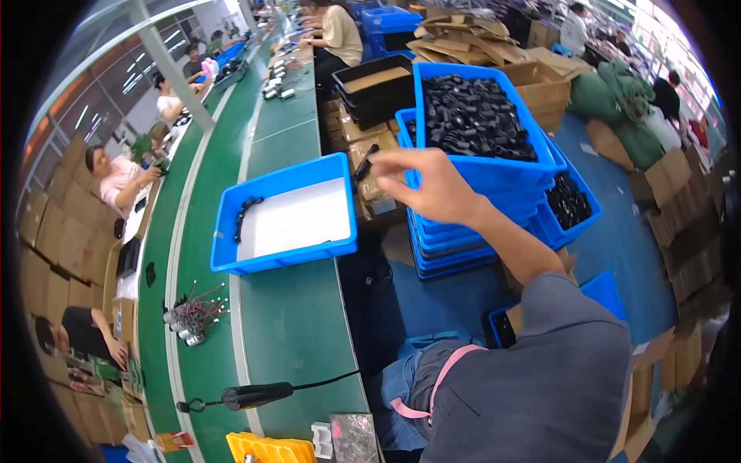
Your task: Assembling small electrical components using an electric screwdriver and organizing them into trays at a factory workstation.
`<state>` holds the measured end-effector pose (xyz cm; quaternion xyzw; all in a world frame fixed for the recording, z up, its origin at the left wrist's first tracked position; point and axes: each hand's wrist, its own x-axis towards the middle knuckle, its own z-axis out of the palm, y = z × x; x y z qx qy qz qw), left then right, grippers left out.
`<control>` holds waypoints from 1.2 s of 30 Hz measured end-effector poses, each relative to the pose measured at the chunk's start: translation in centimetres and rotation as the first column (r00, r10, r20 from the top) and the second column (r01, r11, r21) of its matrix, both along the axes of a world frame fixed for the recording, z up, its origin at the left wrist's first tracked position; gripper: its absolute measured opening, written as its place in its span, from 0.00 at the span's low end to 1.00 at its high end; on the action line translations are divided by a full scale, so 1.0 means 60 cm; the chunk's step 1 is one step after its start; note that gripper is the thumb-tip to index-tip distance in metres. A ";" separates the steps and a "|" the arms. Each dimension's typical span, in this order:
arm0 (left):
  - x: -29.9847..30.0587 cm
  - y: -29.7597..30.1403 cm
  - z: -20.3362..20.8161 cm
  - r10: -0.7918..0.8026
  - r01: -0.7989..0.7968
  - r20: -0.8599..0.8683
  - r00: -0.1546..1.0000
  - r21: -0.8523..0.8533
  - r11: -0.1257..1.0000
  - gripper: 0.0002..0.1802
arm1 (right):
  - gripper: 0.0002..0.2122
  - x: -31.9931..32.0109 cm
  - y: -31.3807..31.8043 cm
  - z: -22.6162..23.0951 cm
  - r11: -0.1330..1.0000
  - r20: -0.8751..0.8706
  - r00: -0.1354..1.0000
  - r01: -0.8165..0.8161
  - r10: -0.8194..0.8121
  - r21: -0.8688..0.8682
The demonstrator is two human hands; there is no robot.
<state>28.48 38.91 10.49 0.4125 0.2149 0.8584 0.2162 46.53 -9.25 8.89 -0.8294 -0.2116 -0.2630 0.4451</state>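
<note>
My right hand (434, 185) reaches in from the right, its fingers bent. At its fingertips is a short black tubular plastic piece (365, 163), tilted, just off the right rim of a shallow blue tray (287, 257). That tray rests on the green workbench and has a white bottom. Several similar black pieces (245, 218) lie end to end along its left side. Below my forearm and hand stands a stack of blue bins (463, 229); the top bin is heaped with black tubular pieces (475, 116). My left hand is out of view.
Small motors with red wires (193, 318) lie on the green bench (301, 339). A black hanging tool (257, 395) on a cord is nearer, above a yellow tray (270, 449). Cardboard boxes (532, 85) stand behind the bins. Co-workers sit across the bench and farther along it.
</note>
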 end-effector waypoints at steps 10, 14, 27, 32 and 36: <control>0.372 -0.405 -0.244 -0.683 0.251 -0.712 0.163 -0.639 0.727 0.54 | 0.07 -0.132 -0.124 0.043 0.748 0.310 0.712 0.664 -0.630 -0.006; 0.467 -0.359 -0.248 -0.882 -0.027 -0.463 0.082 -0.886 0.463 0.58 | 0.12 -0.157 -0.074 -0.026 0.969 0.009 0.969 0.245 -0.245 -0.007; 0.472 -0.311 -0.327 -0.822 0.364 -0.528 0.213 -0.738 0.568 0.34 | 0.38 0.142 0.197 -0.267 0.522 -0.478 0.742 0.204 0.470 0.828; 0.448 -0.307 -0.187 -0.951 0.638 -0.203 0.233 -0.706 0.307 0.33 | 0.32 0.140 0.208 -0.189 0.542 -0.395 0.849 0.161 0.350 0.825; 0.447 -0.331 -0.053 -0.979 0.695 -0.193 0.067 -0.695 0.184 0.32 | 0.26 0.130 0.192 -0.047 0.393 -0.272 0.899 0.126 0.343 0.911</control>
